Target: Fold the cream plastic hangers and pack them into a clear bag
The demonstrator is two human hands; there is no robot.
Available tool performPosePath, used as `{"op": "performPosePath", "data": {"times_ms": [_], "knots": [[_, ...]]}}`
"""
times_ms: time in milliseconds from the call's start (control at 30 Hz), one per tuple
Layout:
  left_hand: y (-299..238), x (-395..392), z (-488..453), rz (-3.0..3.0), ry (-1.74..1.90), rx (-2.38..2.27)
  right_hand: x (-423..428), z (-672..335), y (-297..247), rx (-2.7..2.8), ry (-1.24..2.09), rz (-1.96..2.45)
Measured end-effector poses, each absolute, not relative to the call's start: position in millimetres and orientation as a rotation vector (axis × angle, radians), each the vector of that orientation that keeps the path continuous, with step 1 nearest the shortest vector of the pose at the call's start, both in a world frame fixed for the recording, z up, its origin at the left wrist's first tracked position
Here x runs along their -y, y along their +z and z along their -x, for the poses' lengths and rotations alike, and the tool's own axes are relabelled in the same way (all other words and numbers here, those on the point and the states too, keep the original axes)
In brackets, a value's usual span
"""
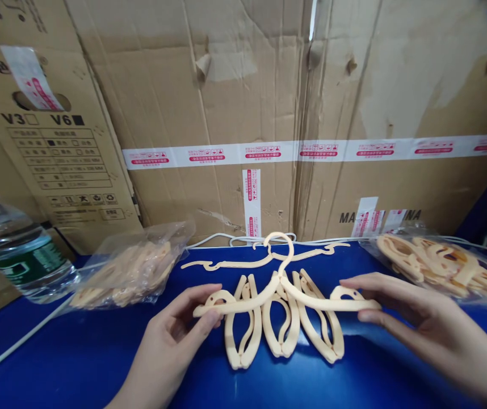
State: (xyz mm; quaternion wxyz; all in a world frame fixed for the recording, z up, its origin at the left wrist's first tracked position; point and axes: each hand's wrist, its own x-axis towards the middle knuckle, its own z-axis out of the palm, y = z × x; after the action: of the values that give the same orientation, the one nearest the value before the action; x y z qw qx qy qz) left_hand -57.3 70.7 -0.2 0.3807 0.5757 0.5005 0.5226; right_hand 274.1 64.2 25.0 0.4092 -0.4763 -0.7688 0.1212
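Observation:
A cream plastic hanger (pixel 284 295) with a hook on top is held spread out just above the blue table (pixel 77 363). My left hand (pixel 175 335) pinches its left arm end between thumb and fingers. My right hand (pixel 422 324) grips its right arm end the same way. Under the hanger lie several folded cream hanger pieces (pixel 284 326) on the table. Behind the hook lies a thin flat cream strip (pixel 264 258).
Clear plastic bags of cream hanger parts lie at the left (pixel 128 272) and at the right (pixel 443 264). A water bottle (pixel 17 250) lies at the far left. Taped cardboard boxes (pixel 235 113) wall the back. A white cable (pixel 22 338) runs across the table.

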Motion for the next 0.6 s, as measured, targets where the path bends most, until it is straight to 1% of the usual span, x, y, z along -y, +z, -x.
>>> {"op": "performPosePath", "data": {"times_ms": [100,233,367,500,600], "knots": [[2.6,-66.7,50.4,-1.367,1.390,-1.232,-62.5,-270.4,29.9,1.852,0.635,1.216],[5.0,-59.4,41.0,-1.322,1.353,-1.151,-56.4,-258.3,28.5,1.796,0.901,1.167],[6.1,-53.7,35.4,-1.335,1.350,-1.074,-48.5,-243.1,17.6,1.572,1.242,1.068],[3.4,-53.6,35.1,-1.308,1.370,-1.035,-42.5,-237.8,4.1,1.477,1.397,0.953],[0.0,-56.3,37.5,-1.324,1.364,-0.994,-36.8,-236.6,4.4,1.660,1.459,0.871]]}}
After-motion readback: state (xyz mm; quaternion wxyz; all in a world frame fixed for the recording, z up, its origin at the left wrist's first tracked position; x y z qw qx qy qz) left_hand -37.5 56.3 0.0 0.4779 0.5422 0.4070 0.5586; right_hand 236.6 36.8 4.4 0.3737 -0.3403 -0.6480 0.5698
